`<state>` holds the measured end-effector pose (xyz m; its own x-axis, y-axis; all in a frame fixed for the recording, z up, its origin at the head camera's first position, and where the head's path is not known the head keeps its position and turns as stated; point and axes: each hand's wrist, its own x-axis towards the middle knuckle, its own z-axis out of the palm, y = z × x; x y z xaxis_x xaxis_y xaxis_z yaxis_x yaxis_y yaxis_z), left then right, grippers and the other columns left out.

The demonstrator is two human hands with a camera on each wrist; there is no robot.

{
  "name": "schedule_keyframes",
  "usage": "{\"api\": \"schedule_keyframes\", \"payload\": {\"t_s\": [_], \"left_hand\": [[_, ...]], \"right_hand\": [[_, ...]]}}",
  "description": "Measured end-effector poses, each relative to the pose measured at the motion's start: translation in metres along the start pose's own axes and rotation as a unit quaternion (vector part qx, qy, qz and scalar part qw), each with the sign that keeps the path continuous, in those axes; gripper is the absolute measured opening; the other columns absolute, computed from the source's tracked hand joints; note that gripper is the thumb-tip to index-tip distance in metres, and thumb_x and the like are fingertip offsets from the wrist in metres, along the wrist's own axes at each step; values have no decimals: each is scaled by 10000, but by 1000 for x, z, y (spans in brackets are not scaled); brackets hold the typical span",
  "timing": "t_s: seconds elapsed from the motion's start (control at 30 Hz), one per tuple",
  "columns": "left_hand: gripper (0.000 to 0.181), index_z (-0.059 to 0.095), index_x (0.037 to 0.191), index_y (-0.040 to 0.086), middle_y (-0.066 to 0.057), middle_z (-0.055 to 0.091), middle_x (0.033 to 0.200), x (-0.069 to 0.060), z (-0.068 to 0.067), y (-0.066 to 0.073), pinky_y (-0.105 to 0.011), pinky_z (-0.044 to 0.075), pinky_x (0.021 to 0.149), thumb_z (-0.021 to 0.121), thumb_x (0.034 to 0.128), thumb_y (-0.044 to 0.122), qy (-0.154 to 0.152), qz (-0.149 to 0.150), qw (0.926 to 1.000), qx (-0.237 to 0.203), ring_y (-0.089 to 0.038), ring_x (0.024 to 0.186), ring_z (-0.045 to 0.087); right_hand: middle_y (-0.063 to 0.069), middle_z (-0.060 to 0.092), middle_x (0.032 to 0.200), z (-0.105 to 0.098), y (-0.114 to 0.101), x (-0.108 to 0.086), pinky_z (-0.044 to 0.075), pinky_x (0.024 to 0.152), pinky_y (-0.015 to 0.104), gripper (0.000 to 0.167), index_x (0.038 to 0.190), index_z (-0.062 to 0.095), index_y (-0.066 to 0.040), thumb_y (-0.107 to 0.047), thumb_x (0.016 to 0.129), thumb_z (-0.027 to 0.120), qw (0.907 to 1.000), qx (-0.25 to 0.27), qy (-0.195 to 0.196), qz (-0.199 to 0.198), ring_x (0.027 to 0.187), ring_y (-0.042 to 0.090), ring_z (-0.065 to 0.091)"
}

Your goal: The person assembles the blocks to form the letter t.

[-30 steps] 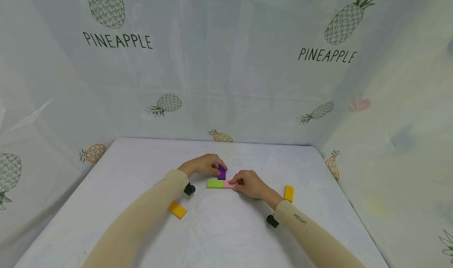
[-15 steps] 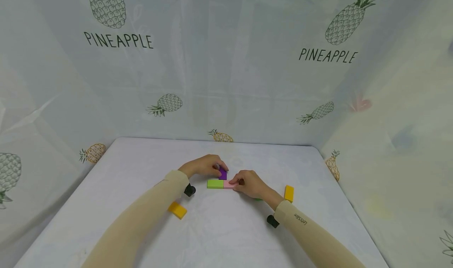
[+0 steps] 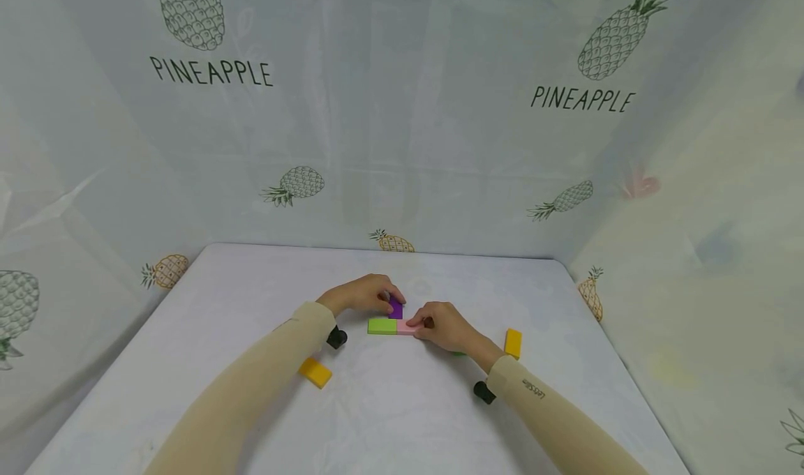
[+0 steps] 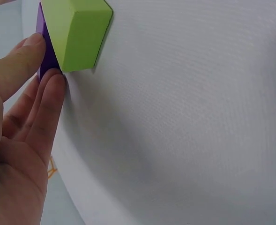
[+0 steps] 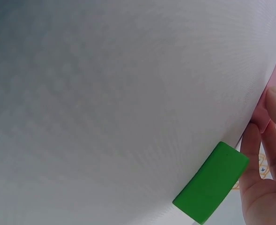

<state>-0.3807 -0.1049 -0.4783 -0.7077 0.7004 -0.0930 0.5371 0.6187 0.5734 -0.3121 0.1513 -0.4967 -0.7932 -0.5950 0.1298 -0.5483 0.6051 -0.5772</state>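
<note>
My left hand point(image 3: 364, 293) pinches a purple block point(image 3: 396, 310) between thumb and fingers, just behind the row's middle. In the left wrist view the purple block point(image 4: 48, 58) lies close against the light green block point(image 4: 79, 35). On the table, the light green block point(image 3: 382, 327) and a pink block point(image 3: 405, 327) lie end to end. The pink block's right end is gripped by the thumb and fingers of my right hand point(image 3: 447, 326), which partly cover it. A green block point(image 5: 212, 183) lies near that hand in the right wrist view, mostly hidden by the wrist in the head view.
One yellow block point(image 3: 315, 372) lies beside the left forearm, partly covered by the sleeve. Another yellow block point(image 3: 513, 343) is right of the right wrist. The white tabletop point(image 3: 389, 419) ends at a pineapple-print curtain point(image 3: 402, 112) behind. Black wrist devices show under both wrists.
My left hand and the purple block have shifted very slightly to the right since a second ago. The right hand and the pink block stay put.
</note>
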Motion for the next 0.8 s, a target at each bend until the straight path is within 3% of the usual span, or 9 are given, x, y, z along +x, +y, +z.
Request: {"api": "schedule_keyframes", "payload": {"t_s": [0.8], "left_hand": [[305, 770, 1294, 220, 12, 660, 1165, 0, -1, 2, -380, 525, 1050, 750, 1004, 129, -46, -137, 9999, -17, -188, 1134, 640]], "right_hand": [[-13, 746, 959, 0, 1, 0, 442, 687, 223, 204, 1117, 832, -116, -29, 934, 804, 10000, 10, -25, 26, 791, 117, 531]]}}
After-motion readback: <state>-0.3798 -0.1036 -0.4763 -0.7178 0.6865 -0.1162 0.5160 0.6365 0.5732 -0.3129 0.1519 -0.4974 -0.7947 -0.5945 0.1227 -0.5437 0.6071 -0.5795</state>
